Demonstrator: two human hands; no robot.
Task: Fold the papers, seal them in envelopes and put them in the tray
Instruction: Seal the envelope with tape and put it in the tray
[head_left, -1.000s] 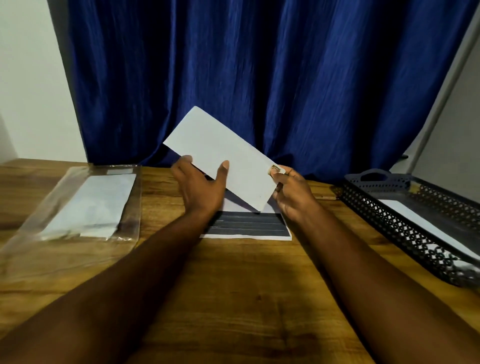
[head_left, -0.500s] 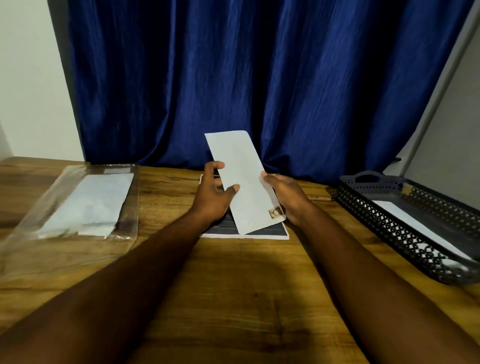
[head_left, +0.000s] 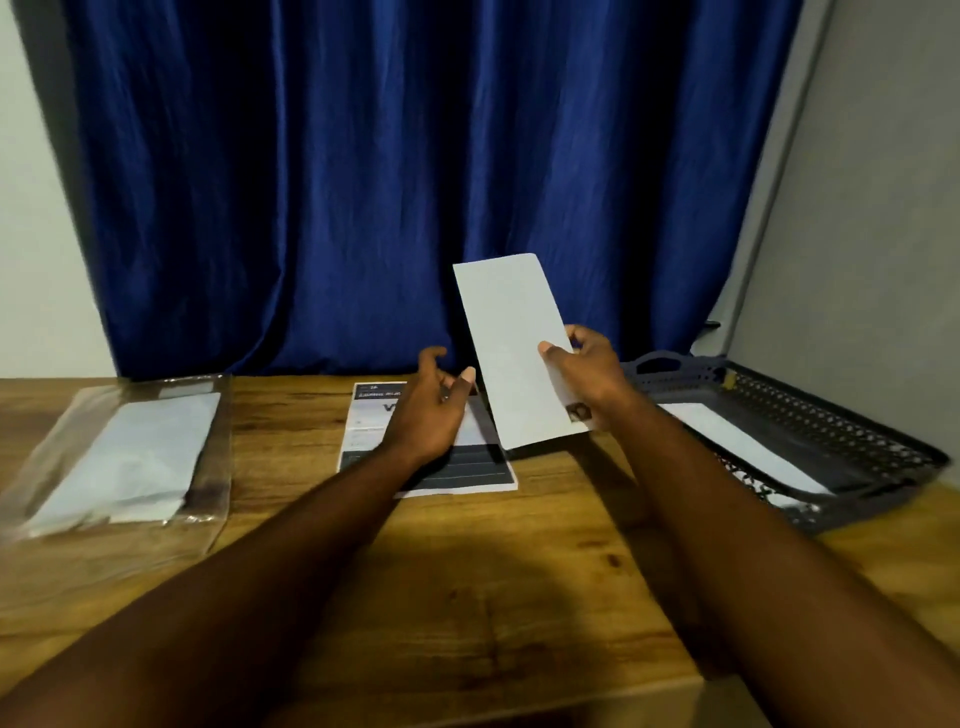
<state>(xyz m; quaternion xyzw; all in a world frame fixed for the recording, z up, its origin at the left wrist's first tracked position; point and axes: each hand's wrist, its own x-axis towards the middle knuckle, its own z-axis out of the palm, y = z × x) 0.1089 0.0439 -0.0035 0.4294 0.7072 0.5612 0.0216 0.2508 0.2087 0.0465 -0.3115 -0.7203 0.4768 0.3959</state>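
We hold the white paper envelope (head_left: 511, 353) upright in our right hand (head_left: 589, 374), long axis nearly vertical | left hand (head_left: 428, 410) open, empty, beside it | dark perforated plastic tray (head_left: 857, 441) lies right, nearer the right hand.

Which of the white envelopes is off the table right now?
The envelope pinched in the right hand, standing nearly upright in the air. The others lie flat: one in the dark tray, the rest inside the clear plastic bag.
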